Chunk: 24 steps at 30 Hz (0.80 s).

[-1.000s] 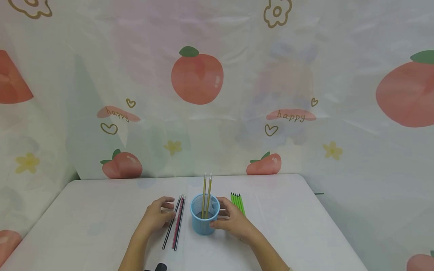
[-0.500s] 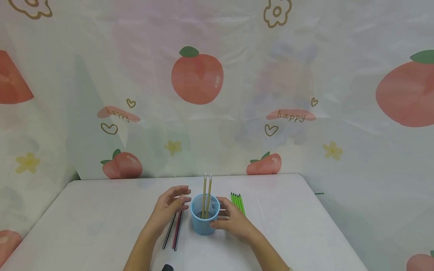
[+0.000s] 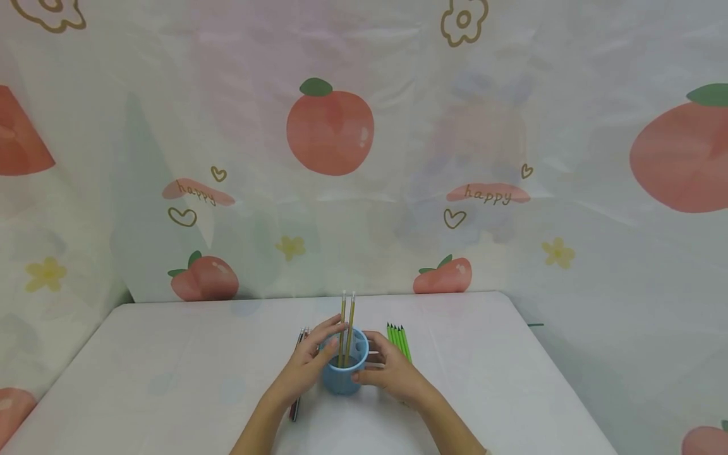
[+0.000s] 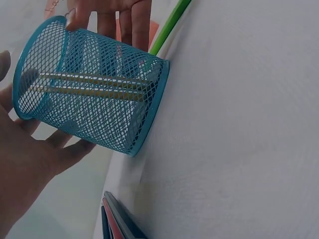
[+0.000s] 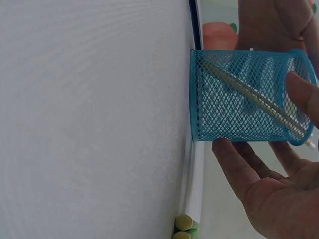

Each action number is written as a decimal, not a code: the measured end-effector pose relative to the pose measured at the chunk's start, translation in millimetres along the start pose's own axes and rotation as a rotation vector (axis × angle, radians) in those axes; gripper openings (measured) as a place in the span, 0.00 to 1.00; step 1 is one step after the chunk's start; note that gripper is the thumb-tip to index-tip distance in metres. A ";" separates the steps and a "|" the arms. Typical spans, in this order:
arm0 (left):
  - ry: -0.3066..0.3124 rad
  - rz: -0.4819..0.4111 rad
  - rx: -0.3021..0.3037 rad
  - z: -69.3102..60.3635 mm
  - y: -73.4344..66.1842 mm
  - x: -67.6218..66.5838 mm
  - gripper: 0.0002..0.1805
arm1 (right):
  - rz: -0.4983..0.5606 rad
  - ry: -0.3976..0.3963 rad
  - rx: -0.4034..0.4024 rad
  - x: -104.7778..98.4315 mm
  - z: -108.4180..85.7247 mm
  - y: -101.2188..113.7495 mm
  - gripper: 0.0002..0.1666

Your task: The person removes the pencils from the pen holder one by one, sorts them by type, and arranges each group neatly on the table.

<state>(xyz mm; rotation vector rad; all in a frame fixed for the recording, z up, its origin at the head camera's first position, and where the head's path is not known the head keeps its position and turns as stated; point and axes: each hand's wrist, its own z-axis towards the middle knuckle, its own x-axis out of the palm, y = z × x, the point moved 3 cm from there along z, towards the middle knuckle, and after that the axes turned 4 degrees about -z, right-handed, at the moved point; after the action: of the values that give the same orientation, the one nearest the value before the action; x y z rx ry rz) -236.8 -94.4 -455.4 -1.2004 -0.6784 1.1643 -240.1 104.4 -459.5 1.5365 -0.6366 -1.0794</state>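
A blue mesh pencil cup [image 3: 341, 383] stands upright on the white table, two gold pencils [image 3: 352, 316] leaning inside it. My right hand [image 3: 396, 374] holds the cup's right side, thumb in front and fingers behind. At the opposite side, my left hand [image 3: 304, 366] reaches around the rim, its fingers extended along the far side. The left wrist view shows those fingers against the mesh, while the left thumb [image 4: 4, 64] lies beyond the rim. Several dark and reddish pencils [image 3: 294, 409] lie left of the cup, mostly hidden under my left hand.
A row of several green pencils [image 3: 400, 339] lies on the table to the right, partly behind my right hand. The white table [image 3: 489, 379] ends at a wall covering [image 3: 375, 240] printed with peaches and flowers.
My left hand has moved rightward from above the dark pencils to the cup's left side. My right hand and the cup have stayed in place.
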 end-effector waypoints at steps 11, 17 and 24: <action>-0.060 0.094 0.063 -0.1 -3.6 -3.5 0.19 | -0.008 -0.006 0.005 0.6 -0.1 1.3 0.44; -0.080 0.099 0.075 -0.6 -6.5 -9.0 0.19 | -0.002 -0.003 0.004 0.6 -0.8 1.4 0.44; -0.144 0.122 0.058 -3.2 -17.4 -16.9 0.19 | -0.007 -0.002 0.009 -0.4 -0.9 2.6 0.44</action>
<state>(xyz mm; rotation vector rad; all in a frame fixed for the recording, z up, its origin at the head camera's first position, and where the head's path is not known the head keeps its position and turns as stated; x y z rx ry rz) -233.6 -110.3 -437.1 -1.1294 -0.6818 1.3737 -239.1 104.5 -457.0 1.5467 -0.6388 -1.0847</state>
